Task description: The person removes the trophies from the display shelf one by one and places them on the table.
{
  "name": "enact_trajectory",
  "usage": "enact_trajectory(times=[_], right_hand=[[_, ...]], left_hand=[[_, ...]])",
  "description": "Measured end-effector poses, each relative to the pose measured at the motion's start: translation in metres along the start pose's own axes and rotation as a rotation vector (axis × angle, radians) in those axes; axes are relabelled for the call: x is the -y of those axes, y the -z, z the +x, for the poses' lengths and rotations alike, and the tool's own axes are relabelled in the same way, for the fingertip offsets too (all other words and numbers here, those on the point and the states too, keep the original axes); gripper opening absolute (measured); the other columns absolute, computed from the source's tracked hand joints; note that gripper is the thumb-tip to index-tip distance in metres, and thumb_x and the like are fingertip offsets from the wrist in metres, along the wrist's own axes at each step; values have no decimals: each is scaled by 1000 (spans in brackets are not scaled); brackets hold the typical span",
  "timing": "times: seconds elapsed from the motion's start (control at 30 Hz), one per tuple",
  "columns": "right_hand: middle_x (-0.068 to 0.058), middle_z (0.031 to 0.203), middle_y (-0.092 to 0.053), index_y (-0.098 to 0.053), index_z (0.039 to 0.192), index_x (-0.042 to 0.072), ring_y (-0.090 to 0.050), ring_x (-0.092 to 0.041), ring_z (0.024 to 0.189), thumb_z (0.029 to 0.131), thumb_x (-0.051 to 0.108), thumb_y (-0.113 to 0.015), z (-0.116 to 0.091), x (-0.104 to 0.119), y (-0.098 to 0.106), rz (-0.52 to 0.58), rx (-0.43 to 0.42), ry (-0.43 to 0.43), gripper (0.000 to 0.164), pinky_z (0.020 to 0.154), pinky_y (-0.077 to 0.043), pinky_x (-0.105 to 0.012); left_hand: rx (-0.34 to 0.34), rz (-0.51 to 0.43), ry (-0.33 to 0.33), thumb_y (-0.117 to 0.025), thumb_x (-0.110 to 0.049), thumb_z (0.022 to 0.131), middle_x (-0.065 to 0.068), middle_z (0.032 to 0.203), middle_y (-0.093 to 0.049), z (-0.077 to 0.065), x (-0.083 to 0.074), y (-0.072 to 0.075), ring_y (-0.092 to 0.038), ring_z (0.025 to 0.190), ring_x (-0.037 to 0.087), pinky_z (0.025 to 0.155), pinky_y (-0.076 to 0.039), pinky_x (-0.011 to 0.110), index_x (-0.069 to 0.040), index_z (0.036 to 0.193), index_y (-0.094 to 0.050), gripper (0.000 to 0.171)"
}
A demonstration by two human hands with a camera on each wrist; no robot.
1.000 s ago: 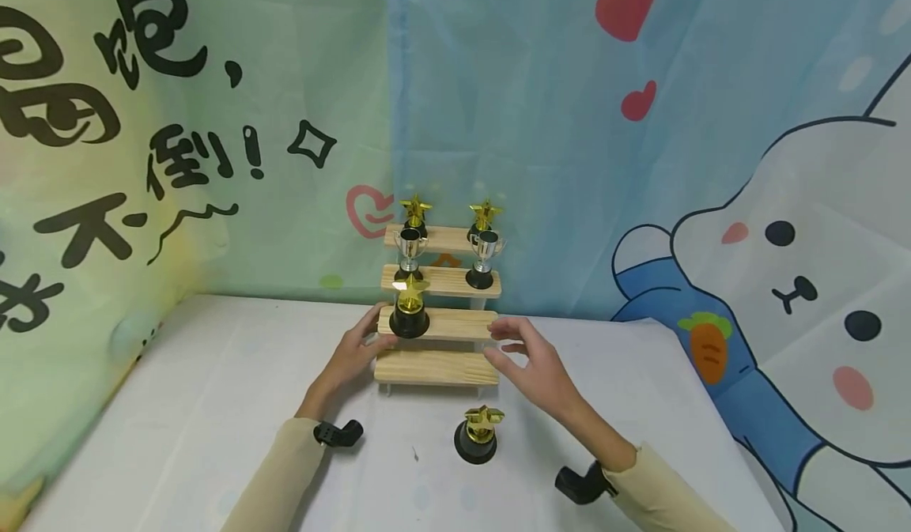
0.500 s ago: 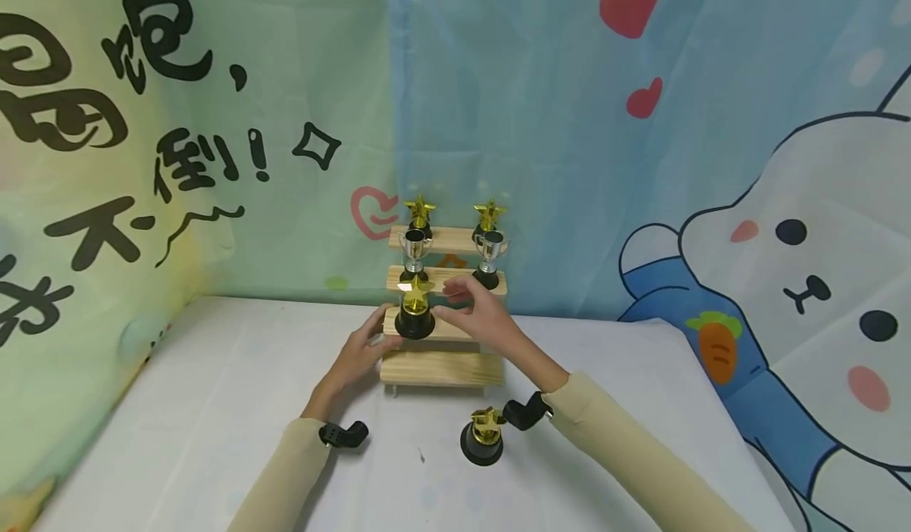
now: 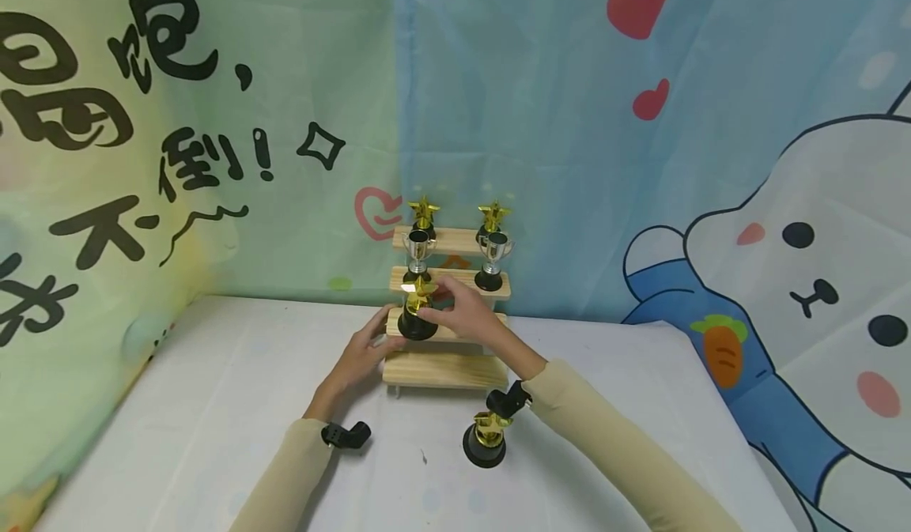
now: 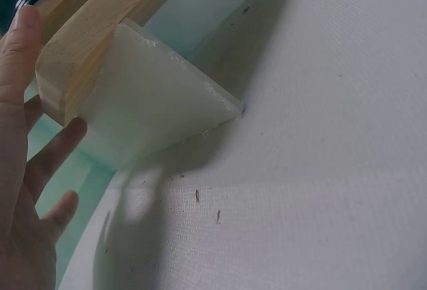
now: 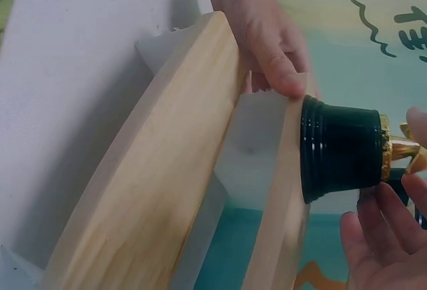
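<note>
My right hand (image 3: pixel 466 312) pinches a gold star trophy (image 3: pixel 416 327) at its gold part. The trophy's dark base (image 5: pixel 340 150) stands on the third board down of a wooden tiered display stand (image 3: pixel 444 371), toward its left end. In the right wrist view, the thumb and fingers sit on either side of the star, which is partly hidden. My left hand (image 3: pixel 363 354) rests at the left end of that same board. Its thumb is straight along the board end (image 4: pixel 53 87), and the other fingers are spread, with a fingertip at the underside.
Another gold star trophy (image 3: pixel 485 447) stands on the white table (image 3: pixel 235 405) in front of the stand, below my right wrist. Two silver cups (image 3: pixel 494 249) occupy the second board, and two star trophies (image 3: pixel 493 217) the top one. A printed cloth (image 3: pixel 555 160) hangs behind.
My right hand has moved left from the right end of the stand to the star trophy and taken hold of it. My left hand stays at the board's left end.
</note>
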State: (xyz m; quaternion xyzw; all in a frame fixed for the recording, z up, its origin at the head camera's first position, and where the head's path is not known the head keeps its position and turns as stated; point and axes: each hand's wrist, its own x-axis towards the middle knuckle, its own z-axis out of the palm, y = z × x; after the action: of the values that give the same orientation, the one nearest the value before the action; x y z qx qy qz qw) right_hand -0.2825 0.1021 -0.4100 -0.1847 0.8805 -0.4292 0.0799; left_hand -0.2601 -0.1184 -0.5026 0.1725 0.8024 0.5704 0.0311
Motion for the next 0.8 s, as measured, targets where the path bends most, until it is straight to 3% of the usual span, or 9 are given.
enact_trajectory(times=[0.13, 0.4, 0.8], right_hand=[[-12, 129, -61, -46, 142, 9, -60, -28, 120, 89, 33, -71, 3, -1, -5, -32, 8, 18, 62, 95, -53, -42], [-11, 122, -62, -53, 135, 10, -63, -26, 113, 88, 30, -72, 6, 0, -10, -117, -24, 68, 54, 94, -54, -40], [-11, 116, -66, -58, 130, 8, -67, -26, 105, 86, 27, -75, 4, 1, -8, -121, -34, 118, 50, 88, -57, -36]], left_hand=[[6, 1, -7, -64, -22, 95, 19, 151, -42, -1, -1, 0, -45, 134, 43, 107, -41, 57, -9, 152, -29, 69], [5, 12, 6, -63, -24, 95, 18, 152, -41, -1, 0, 0, -44, 136, 43, 108, -40, 58, -15, 153, -28, 69], [11, 10, 18, -63, -25, 95, 17, 153, -40, -1, -2, 0, -43, 136, 42, 108, -39, 57, -15, 153, -28, 69]])
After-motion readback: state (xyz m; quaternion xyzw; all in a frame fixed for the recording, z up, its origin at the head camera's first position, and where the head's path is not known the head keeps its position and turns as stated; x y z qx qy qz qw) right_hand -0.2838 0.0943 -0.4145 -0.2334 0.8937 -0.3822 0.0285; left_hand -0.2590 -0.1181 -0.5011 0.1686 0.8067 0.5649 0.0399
